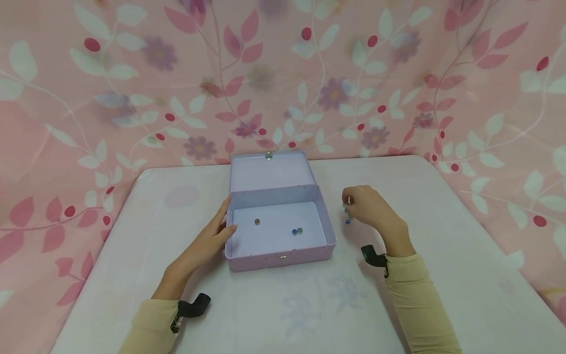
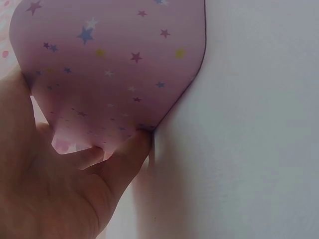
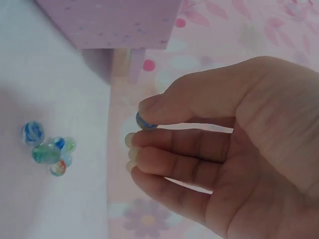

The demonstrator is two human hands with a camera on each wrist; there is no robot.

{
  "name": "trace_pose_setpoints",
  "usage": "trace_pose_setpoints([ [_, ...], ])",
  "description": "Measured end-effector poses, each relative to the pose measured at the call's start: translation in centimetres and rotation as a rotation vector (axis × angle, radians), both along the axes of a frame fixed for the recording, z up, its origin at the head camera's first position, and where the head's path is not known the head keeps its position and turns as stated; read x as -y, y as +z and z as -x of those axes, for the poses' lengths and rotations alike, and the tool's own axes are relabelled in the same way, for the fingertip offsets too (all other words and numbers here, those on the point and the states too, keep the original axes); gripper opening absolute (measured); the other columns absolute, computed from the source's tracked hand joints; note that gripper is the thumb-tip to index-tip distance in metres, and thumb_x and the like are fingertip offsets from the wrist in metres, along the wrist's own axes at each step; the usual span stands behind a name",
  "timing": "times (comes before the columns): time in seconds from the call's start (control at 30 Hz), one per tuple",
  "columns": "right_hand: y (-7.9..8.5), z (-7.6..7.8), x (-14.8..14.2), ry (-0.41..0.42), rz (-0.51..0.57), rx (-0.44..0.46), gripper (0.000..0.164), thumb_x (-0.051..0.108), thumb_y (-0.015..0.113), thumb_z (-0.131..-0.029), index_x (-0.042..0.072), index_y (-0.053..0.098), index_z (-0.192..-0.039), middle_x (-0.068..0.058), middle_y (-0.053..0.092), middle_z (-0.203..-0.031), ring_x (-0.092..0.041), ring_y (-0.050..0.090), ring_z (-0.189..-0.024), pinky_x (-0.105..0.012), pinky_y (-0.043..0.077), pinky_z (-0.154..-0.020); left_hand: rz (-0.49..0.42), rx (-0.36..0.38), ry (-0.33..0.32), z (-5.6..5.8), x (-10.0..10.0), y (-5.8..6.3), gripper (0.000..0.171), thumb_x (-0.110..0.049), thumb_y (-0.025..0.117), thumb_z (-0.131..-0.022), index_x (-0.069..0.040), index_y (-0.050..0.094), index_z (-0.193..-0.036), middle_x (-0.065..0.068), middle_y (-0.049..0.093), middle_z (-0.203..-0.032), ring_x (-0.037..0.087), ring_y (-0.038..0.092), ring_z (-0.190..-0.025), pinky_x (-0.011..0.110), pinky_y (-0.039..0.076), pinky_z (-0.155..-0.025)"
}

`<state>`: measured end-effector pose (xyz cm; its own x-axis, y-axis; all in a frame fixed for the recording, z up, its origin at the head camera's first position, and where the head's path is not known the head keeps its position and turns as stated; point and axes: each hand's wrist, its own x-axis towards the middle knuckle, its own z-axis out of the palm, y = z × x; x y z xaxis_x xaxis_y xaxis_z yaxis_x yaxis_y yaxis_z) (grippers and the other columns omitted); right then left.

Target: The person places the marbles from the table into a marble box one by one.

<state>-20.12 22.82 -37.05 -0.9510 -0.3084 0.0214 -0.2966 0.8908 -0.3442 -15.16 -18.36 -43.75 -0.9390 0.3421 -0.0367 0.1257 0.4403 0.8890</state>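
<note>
A lilac tin box (image 1: pixel 283 263) with small stars on its outer walls (image 2: pixel 114 64) stands with its lid (image 1: pixel 271 172) tipped back. Three marbles lie inside: a brownish one (image 1: pixel 257 221) on the left, and a blue one (image 1: pixel 294 232) beside a greenish one (image 1: pixel 300 230). My left hand (image 1: pixel 204 250) holds the box's left side, thumb at the rim. To the right of the box, my right hand (image 1: pixel 369 206) pinches a bluish glass marble (image 3: pixel 146 121) between thumb and index finger. Several more marbles (image 3: pixel 46 154) lie clustered on the table under it, partly hidden in the head view.
A white cloth with faint flower prints covers the table (image 1: pixel 309 305). Behind and beside it hangs a pink floral curtain (image 1: pixel 283 73). Black wrist cameras sit at both sleeves, the left one (image 1: pixel 194 306) and the right one (image 1: pixel 373 256).
</note>
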Motion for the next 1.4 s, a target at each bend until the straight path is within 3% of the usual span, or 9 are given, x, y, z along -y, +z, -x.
trace_pose_setpoints([
  [0.37,1.3,-1.1,3.0,0.12,0.114,-0.12,0.013,0.002,0.064,-0.086,0.008,0.071,-0.096,-0.003,0.063,-0.081,-0.019,0.055,-0.076,-0.033,0.048,-0.07,-0.011,0.002,-0.005,0.3,0.2,-0.3,0.073,-0.036,0.046,-0.105,-0.045,-0.003,-0.157,-0.004,-0.003,-0.169,0.051,0.017,-0.15,0.066,0.024,-0.115],
  [0.7,0.3,-2.0,6.3,0.285,0.15,-0.128,0.011,0.002,0.067,-0.088,0.008,0.07,-0.097,-0.004,0.068,-0.09,-0.015,0.058,-0.082,-0.031,0.053,-0.076,-0.01,0.005,0.0,0.2,0.2,-0.6,0.073,-0.04,0.046,-0.104,-0.043,-0.003,-0.158,-0.002,-0.004,-0.169,0.052,0.018,-0.149,0.066,0.024,-0.115],
  [1.0,-2.0,-1.8,8.0,0.373,0.065,-0.112,0.007,0.003,0.068,-0.089,0.007,0.071,-0.095,0.001,0.066,-0.087,-0.011,0.055,-0.077,-0.026,0.05,-0.07,-0.009,0.021,0.006,-0.1,0.0,-0.4,0.073,-0.035,0.046,-0.105,-0.043,-0.004,-0.158,-0.001,-0.004,-0.169,0.052,0.016,-0.149,0.066,0.024,-0.114],
  [1.2,-2.7,-2.1,8.8,0.36,-0.04,-0.142,0.01,0.002,0.067,-0.089,0.008,0.071,-0.096,0.0,0.068,-0.091,-0.013,0.062,-0.083,-0.029,0.054,-0.075,-0.007,0.015,0.009,-0.1,0.0,-0.3,0.073,-0.037,0.046,-0.105,-0.043,-0.003,-0.158,-0.002,-0.004,-0.169,0.051,0.017,-0.149,0.066,0.025,-0.115],
  [1.4,-3.0,-2.5,9.3,0.337,-0.124,-0.173,0.012,0.002,0.07,-0.086,0.01,0.073,-0.095,0.001,0.07,-0.088,-0.014,0.064,-0.079,-0.031,0.055,-0.071,-0.015,0.008,0.002,-0.1,0.0,0.0,0.073,-0.038,0.046,-0.104,-0.041,-0.003,-0.159,-0.002,-0.004,-0.169,0.05,0.016,-0.15,0.066,0.025,-0.115],
])
